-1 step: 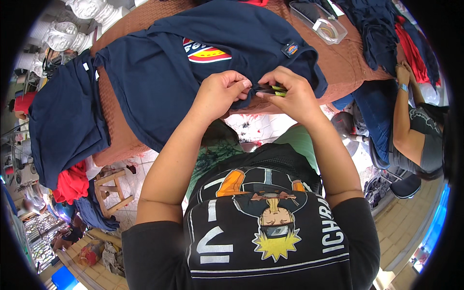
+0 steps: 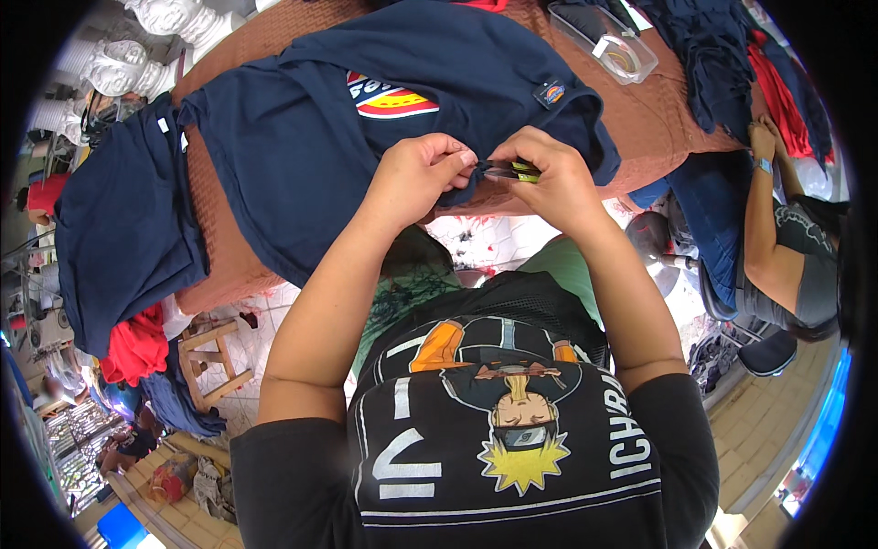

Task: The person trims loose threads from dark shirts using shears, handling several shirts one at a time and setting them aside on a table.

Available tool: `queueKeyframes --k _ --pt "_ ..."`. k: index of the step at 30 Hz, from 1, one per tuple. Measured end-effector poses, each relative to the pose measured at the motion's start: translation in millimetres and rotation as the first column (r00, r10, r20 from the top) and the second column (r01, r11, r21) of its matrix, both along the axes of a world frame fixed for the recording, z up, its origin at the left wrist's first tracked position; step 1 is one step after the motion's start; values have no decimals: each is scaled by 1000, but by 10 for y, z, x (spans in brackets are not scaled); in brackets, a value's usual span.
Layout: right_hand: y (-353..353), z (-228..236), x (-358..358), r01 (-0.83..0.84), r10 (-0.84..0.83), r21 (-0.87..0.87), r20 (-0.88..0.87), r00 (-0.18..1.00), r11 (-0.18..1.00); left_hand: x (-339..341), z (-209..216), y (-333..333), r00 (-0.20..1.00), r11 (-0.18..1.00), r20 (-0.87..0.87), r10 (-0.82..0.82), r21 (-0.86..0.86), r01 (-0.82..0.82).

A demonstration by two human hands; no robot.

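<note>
A navy blue garment [image 2: 302, 137] with a red, yellow and white print lies spread over the near edge of the table. A small dark tag [image 2: 551, 94] sits on its right part. My left hand [image 2: 422, 176] is closed, pinching a fold of the garment's near edge between thumb and fingers. Close beside it, my right hand [image 2: 553, 176] grips a small pair of thread snips [image 2: 519, 171] with yellow-green handles and dark blades. The blades point left at the pinched cloth. Whether they touch it is hidden by my fingers.
A brown cloth covers the table [image 2: 229, 229]. Another navy garment [image 2: 137, 220] hangs over its left end. Far right stand a clear plastic box [image 2: 604, 46] with a tape roll and a heap of dark clothes [image 2: 690, 55]. At right, another person's arm [image 2: 761, 192] reaches to the table.
My right hand and the snips have shifted very slightly at the cloth. My left hand and the garment stay where they were.
</note>
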State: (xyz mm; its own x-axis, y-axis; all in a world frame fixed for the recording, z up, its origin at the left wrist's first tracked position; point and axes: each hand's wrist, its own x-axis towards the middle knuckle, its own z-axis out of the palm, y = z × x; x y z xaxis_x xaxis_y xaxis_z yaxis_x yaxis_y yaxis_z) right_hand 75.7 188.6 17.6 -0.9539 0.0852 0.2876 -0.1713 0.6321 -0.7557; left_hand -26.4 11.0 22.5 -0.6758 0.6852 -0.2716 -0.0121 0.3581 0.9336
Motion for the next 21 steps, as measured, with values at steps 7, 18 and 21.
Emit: queueKeyframes --k 7,18,21 --pt "17 -9 -74 -17 24 167 -40 999 986 16 -2 31 999 999 -46 -10 -39 8" --pt "79 263 -110 -132 118 238 72 990 962 50 90 38 987 993 -143 -77 -101 63" --pt "188 325 -45 -149 132 260 84 988 954 24 44 21 996 997 -66 -57 -46 54"
